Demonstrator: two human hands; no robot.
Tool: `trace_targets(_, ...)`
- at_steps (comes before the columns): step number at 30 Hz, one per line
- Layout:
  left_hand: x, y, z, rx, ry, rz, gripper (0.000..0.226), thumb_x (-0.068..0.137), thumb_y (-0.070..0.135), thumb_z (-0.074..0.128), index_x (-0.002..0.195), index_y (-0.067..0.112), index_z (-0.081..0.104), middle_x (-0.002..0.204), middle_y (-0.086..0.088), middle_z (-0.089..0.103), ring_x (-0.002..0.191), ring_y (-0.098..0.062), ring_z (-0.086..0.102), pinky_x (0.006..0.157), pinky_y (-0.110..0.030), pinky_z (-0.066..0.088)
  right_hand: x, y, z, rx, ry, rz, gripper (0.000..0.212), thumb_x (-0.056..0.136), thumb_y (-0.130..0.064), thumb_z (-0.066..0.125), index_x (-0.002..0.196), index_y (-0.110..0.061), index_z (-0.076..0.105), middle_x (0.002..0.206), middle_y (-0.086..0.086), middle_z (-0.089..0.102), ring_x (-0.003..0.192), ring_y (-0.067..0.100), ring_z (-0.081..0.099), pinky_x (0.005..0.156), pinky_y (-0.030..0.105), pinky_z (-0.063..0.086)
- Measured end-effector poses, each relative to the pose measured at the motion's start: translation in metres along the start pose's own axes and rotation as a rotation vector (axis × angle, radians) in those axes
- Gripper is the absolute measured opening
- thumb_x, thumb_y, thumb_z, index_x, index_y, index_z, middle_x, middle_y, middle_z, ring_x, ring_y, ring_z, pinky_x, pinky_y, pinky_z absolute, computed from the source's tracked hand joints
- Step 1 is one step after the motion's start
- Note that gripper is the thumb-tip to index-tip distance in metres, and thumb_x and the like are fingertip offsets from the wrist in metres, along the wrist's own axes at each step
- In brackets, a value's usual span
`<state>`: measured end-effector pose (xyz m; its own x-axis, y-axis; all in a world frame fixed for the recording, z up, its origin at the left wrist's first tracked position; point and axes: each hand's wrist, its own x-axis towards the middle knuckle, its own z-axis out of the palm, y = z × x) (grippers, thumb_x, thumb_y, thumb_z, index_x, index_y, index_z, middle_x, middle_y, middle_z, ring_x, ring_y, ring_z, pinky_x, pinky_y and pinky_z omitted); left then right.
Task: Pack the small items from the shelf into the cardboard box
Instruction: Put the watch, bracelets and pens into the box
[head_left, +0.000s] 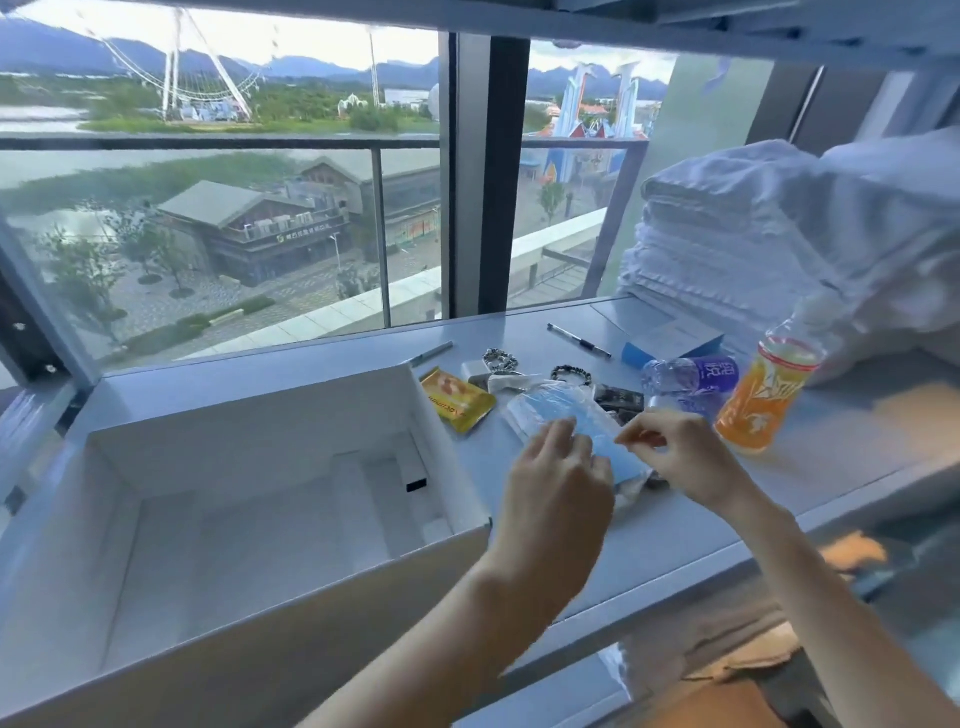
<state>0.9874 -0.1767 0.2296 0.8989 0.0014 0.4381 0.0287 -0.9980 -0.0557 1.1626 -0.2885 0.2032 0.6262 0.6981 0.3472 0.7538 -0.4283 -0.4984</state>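
An open cardboard box (447, 457), white inside, stands on the left of the shelf (727, 509). Right of it lies a clear packet of blue face masks (566, 410). My left hand (558, 467) hovers over the packet's near end with relaxed fingers. My right hand (680, 452) is at the packet's right edge with thumb and forefinger pinched together; whether they hold the packet I cannot tell. Around the packet lie a yellow sachet (454, 397), a metal chain (501, 361), a bead bracelet (571, 373), a dark packet (618, 401) and two pens (579, 340).
An orange drink bottle (763, 395) stands at the right beside a lying purple-labelled water bottle (691, 376) and a blue box (675, 340). Folded white towels (753, 234) are stacked at the back right. A large window (223, 182) backs the shelf.
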Motion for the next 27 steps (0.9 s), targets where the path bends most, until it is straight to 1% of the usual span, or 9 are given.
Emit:
trace_targets(2, 0.012, 0.018, 0.033, -0.002, -0.068, -0.038, 0.016, 0.053, 0.016, 0.063, 0.067, 0.016, 0.072, 0.076, 0.001, 0.072, 0.092, -0.015, 0.068, 0.079, -0.018, 0.052, 0.003, 0.021, -0.002, -0.048, -0.028, 0.036, 0.016, 0.078, 0.005, 0.066, 0.081, -0.009, 0.073, 0.082, 0.005, 0.070, 0.076, 0.018, 0.064, 0.072, 0.018, 0.048)
trace_targets(4, 0.025, 0.023, 0.073, -0.028, -0.145, -0.184, 0.044, 0.068, 0.026, 0.070, 0.108, 0.009, 0.067, 0.114, -0.011, 0.066, 0.116, -0.023, 0.057, 0.100, -0.024, 0.043, 0.008, 0.041, -0.004, -0.085, -0.059, 0.063, 0.017, 0.079, 0.002, 0.065, 0.082, -0.012, 0.074, 0.085, 0.002, 0.070, 0.079, 0.018, 0.064, 0.074, 0.027, 0.050)
trace_targets(5, 0.030, 0.022, 0.096, -0.073, -0.208, -0.235, 0.056, 0.083, 0.031, 0.059, 0.133, 0.006, 0.047, 0.139, -0.017, 0.046, 0.134, -0.028, 0.038, 0.112, -0.030, 0.029, 0.012, 0.050, -0.005, -0.097, -0.077, 0.073, 0.017, 0.080, 0.000, 0.065, 0.083, -0.014, 0.074, 0.086, 0.002, 0.070, 0.081, 0.017, 0.063, 0.076, 0.030, 0.051)
trace_targets(7, 0.038, 0.012, 0.127, -0.157, -0.319, -0.274, 0.061, 0.097, 0.038, 0.035, 0.148, 0.013, 0.013, 0.157, -0.011, 0.009, 0.145, -0.028, 0.004, 0.118, -0.037, 0.006, 0.025, 0.064, -0.006, -0.105, -0.103, 0.070, 0.016, 0.081, -0.002, 0.064, 0.084, -0.015, 0.074, 0.089, 0.001, 0.070, 0.084, 0.016, 0.062, 0.079, 0.029, 0.051)
trace_targets(9, 0.044, 0.003, 0.151, -0.159, -0.300, -0.241, 0.060, 0.097, 0.047, 0.028, 0.149, 0.023, 0.010, 0.159, 0.000, 0.005, 0.146, -0.022, -0.002, 0.118, -0.038, 0.002, 0.043, 0.076, -0.004, -0.102, -0.126, 0.064, 0.017, 0.083, -0.003, 0.062, 0.087, -0.014, 0.074, 0.092, 0.002, 0.070, 0.086, 0.015, 0.062, 0.080, 0.024, 0.048)
trace_targets(14, 0.038, -0.012, 0.171, -0.236, -0.247, -0.310, 0.052, 0.095, 0.051, 0.030, 0.144, 0.035, 0.027, 0.155, 0.015, 0.018, 0.145, -0.010, 0.006, 0.116, -0.031, 0.012, 0.097, 0.096, 0.012, -0.139, -0.180, 0.030, 0.018, 0.084, -0.002, 0.058, 0.091, -0.010, 0.073, 0.097, 0.007, 0.071, 0.091, 0.024, 0.064, 0.084, 0.037, 0.050)
trace_targets(17, 0.032, -0.010, 0.164, -0.249, -0.077, -0.418, 0.038, 0.084, 0.040, 0.061, 0.119, 0.025, 0.060, 0.134, 0.005, 0.054, 0.133, -0.021, 0.042, 0.103, -0.032, 0.041, 0.133, 0.104, 0.026, -0.138, -0.210, 0.005, 0.017, 0.086, -0.006, 0.058, 0.094, -0.010, 0.072, 0.101, 0.007, 0.071, 0.095, 0.024, 0.064, 0.087, 0.035, 0.050)
trace_targets(19, 0.028, -0.008, 0.165, -0.208, 0.037, -0.497, 0.029, 0.075, 0.034, 0.072, 0.100, 0.022, 0.067, 0.115, 0.005, 0.066, 0.118, -0.024, 0.057, 0.087, -0.033, 0.052, 0.153, 0.108, 0.038, -0.146, -0.236, 0.006, 0.017, 0.087, -0.010, 0.058, 0.097, -0.010, 0.072, 0.103, 0.008, 0.071, 0.097, 0.024, 0.063, 0.084, 0.027, 0.046)
trace_targets(27, 0.031, -0.006, 0.161, -0.153, 0.049, -0.618, 0.023, 0.077, 0.031, 0.066, 0.095, 0.017, 0.064, 0.107, 0.001, 0.066, 0.116, -0.027, 0.058, 0.094, -0.040, 0.049, 0.195, 0.114, 0.078, -0.311, -0.422, 0.088, 0.024, 0.088, -0.013, 0.053, 0.109, -0.010, 0.064, 0.114, 0.011, 0.064, 0.103, 0.027, 0.060, 0.089, 0.039, 0.050)
